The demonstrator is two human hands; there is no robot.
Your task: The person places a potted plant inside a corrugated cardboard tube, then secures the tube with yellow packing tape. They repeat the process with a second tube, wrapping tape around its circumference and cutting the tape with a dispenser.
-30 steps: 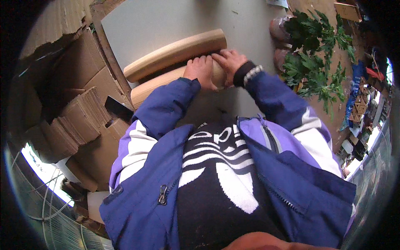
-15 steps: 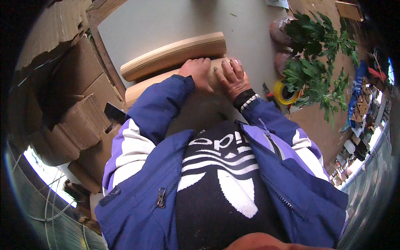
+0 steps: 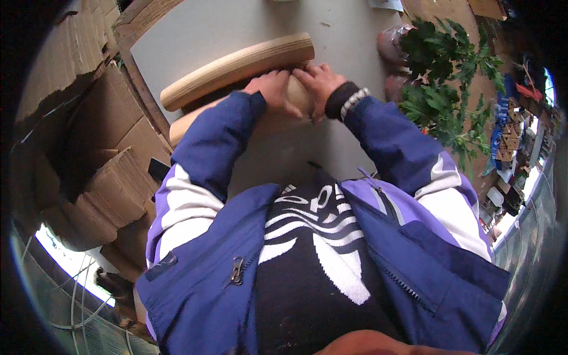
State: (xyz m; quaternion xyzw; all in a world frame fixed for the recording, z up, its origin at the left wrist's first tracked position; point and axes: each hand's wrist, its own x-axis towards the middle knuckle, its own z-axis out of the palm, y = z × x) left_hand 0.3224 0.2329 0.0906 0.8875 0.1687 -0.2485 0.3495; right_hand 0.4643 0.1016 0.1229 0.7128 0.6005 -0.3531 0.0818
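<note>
Two long tan rolls lie side by side on the grey table. Fine lines run along them; whether they are wood or rolled sheet I cannot tell. The far tan roll (image 3: 236, 66) is untouched by my hands. Around the right end of the near tan roll (image 3: 184, 126), both hands are curled. My left hand (image 3: 273, 90) grips its top, thumb toward me. Just beside it, my right hand (image 3: 321, 86) wraps the roll's right end, fingers over the far side. My left sleeve hides much of the near roll.
Folded cardboard (image 3: 112, 183) is stacked at the left beyond the grey table's (image 3: 355, 41) wooden edge. Leafy green plants (image 3: 441, 94) stand at the right, next to plastic-wrapped reddish bundles (image 3: 395, 44). A flat dark object (image 3: 158, 169) lies by the cardboard.
My right hand has turned from lying on the near roll to curling round its right end, closer to my left hand. My right sleeve now covers where the yellow tape roll showed.
</note>
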